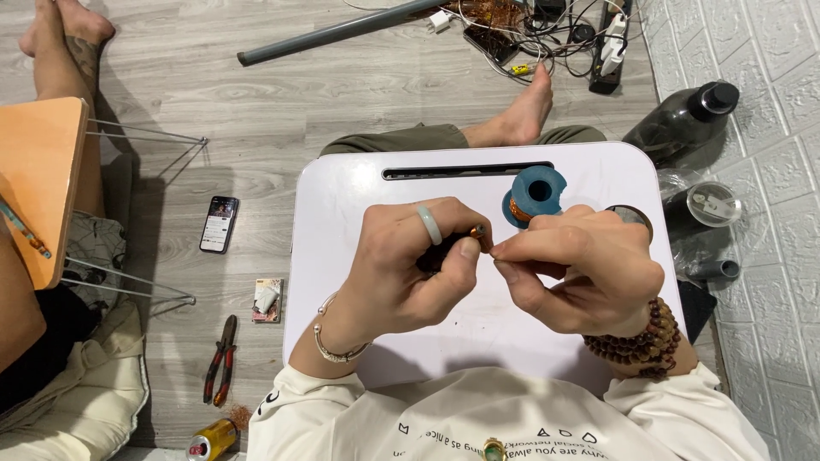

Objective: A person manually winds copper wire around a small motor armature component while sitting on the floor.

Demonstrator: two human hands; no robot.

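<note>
Seen from above: a smooth white plastic lap bench (pixel 359 196) with rounded corners and a dark slot along its far edge, set over crossed legs on a grey wood-grain floor (pixel 213 94).

Left hand (pixel 410 269), wearing a pale jade-like ring and a silver bangle, closed in a narrow grip around a small dark cylindrical piece with a coppery tip (pixel 472 232); most of that piece hidden inside the fingers, so exact shape hard to make out.

Right hand (pixel 585 269), wrist wrapped in brown wooden beads, thumb and forefinger pinched tight just at the coppery tip; whatever lies in the pinch too fine to see.

Just beyond the hands, on the bench: a blue plastic spool wound with copper-coloured wire (pixel 534 195), partly covered by the right knuckles.

On the floor to the left: a black smartphone (pixel 219 224), red-handled pliers (pixel 221 359), a yellow metal can (pixel 211 440) cut off by the near edge.

Far right, against a white textured wall: a dark plastic bottle (pixel 683 121).
</note>
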